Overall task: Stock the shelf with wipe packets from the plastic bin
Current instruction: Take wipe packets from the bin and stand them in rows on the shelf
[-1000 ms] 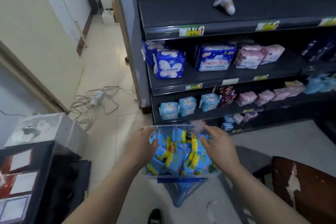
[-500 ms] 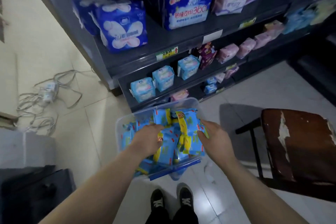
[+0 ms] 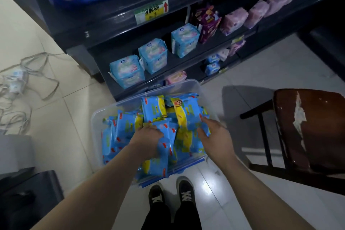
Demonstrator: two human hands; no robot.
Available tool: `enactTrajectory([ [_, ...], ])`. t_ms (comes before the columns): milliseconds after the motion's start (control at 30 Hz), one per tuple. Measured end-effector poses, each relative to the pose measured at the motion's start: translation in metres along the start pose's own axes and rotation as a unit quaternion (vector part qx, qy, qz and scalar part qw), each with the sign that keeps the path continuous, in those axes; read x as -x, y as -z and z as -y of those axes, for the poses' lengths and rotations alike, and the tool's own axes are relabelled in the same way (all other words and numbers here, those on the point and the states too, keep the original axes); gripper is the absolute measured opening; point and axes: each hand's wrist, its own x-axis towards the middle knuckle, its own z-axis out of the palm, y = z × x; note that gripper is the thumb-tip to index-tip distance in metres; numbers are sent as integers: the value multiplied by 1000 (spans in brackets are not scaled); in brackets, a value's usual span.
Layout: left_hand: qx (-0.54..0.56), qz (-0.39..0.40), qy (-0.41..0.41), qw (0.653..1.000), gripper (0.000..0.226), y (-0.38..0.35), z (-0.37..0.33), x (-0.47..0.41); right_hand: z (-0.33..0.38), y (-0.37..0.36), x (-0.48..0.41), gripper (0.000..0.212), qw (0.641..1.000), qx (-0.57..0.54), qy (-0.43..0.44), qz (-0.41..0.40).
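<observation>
The clear plastic bin (image 3: pixel 119 102) sits on the floor (image 3: pixel 252 73), its far rim close to the shelf (image 3: pixel 119 17), full of wipe packets (image 3: pixel 155 108). The left hand (image 3: pixel 149 140) grips one. The right hand (image 3: pixel 214 136) curls round others at the bin's 3 o'clock edge. A chair (image 3: pixel 308 129) stands at 3 o'clock, with bare tile between.

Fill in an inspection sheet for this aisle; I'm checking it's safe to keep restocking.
Surface: pale tiled floor, glossy.
Job's things: clear bin heaped with blue-yellow packets, in front of the dark shelf.
Clutter: nothing seen.
Hands: left hand grips a packet; right hand has fingers among packets, hold unclear.
Cables: pale tangle with power strip on floor, left of bin.
Surroundings: brown chair, seat peeling, right; dark cabinet lower left.
</observation>
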Motion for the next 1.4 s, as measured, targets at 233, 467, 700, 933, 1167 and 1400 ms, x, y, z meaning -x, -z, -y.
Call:
enactTrajectory([
  [233, 281, -124, 52, 950, 28, 28, 28, 16, 11, -19, -31, 45, 995, 79, -57, 20],
  [467, 378, -255, 99, 884, 28, 28, 42, 35, 20, -42, -53, 73, 981, 161, -102, 45],
  [700, 456, -312, 173, 815, 21, 30, 50, 76, 47, -29, -41, 35, 988, 115, -70, 80],
  [933, 561, -381, 251, 690, 18, 56, 54, 155, 119, 22, -15, 22, 991, 95, 57, 81],
  [1167, 545, -472, 331, 608, 17, 69, 45, 257, 207, 69, 20, 15, 958, 86, 251, 112],
  [1400, 528, -559, 420, 482, 10, 37, 15, 387, 303, 85, 91, 13, 880, 63, 445, 155],
])
